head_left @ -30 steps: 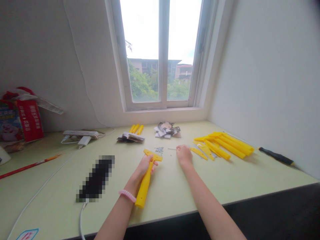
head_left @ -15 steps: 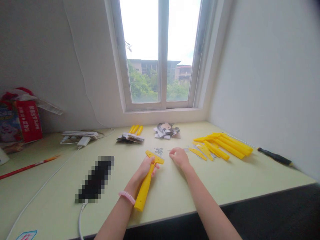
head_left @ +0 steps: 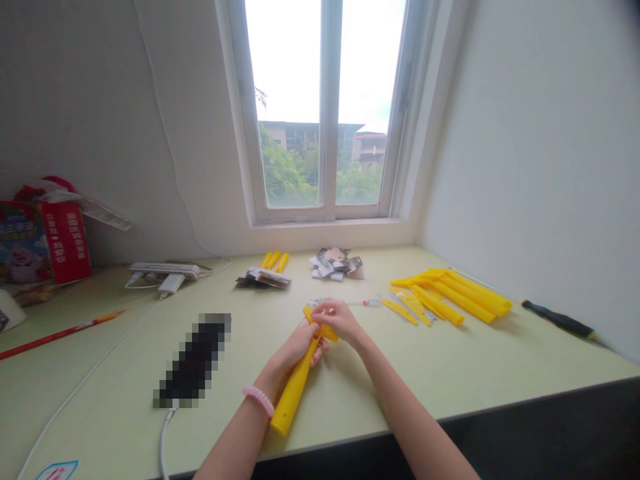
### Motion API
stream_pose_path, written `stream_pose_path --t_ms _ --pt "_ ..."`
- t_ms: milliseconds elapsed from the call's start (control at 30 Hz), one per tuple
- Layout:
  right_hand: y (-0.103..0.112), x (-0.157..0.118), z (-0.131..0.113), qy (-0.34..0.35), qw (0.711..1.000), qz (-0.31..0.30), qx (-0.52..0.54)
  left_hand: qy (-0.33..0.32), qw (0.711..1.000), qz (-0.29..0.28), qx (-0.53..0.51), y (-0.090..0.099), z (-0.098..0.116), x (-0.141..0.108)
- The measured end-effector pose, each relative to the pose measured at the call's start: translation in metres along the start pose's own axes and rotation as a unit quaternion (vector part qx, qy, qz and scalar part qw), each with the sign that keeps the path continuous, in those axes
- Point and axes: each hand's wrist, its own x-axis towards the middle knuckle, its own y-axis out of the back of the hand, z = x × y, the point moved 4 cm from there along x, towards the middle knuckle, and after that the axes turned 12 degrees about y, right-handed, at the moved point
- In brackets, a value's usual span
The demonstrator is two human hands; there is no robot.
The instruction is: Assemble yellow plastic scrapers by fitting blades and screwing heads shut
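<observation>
Left hand (head_left: pixel 301 341): your fingers are curled closed around the neck of the yellow scraper (head_left: pixel 299 377).
Right hand (head_left: pixel 344 321): your fingers are bunched at the scraper's head; whether they pinch something small, you cannot tell.
Yellow scraper: between your forearms, over the table (head_left: pixel 425 367), handle end towards you.
Screwdriver (head_left: pixel 370 303): lying just beyond your right hand.
Red box (head_left: pixel 65 247): far to your left, white Chinese characters on its side, too blurred to read surely.
Sticker (head_left: pixel 59 471): blue border, red writing, cut off at your lower left.
Packets (head_left: pixel 337 265): below the window, print too small to read.
</observation>
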Motion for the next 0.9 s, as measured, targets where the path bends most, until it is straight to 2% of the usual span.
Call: stream_pose_path --t_ms 100,333,467,667,767,900 --pt "-0.002 0.0 0.001 -0.013 1.0 0.016 0.007 0.003 1.0 -0.011 -0.013 0.001 -0.004 0.005" --pt "-0.005 -0.006 0.008 -0.138 0.984 0.037 0.104 -0.016 0.999 -0.026 0.016 0.001 -0.005 0.004" --pt "-0.006 -0.008 0.013 -0.168 0.973 0.035 0.153 -0.012 0.999 -0.024 0.019 -0.001 -0.004 0.002" --pt "-0.007 -0.009 0.013 -0.161 0.973 0.027 0.161 -0.012 0.999 -0.026 0.02 -0.002 -0.002 0.001" --pt "-0.006 -0.009 0.01 -0.15 0.982 0.023 0.114 -0.011 0.999 -0.022 0.024 -0.002 -0.002 0.0" --pt "-0.002 -0.006 0.0 -0.049 0.998 0.034 -0.015 -0.018 0.999 -0.012 0.031 -0.002 -0.002 -0.001"
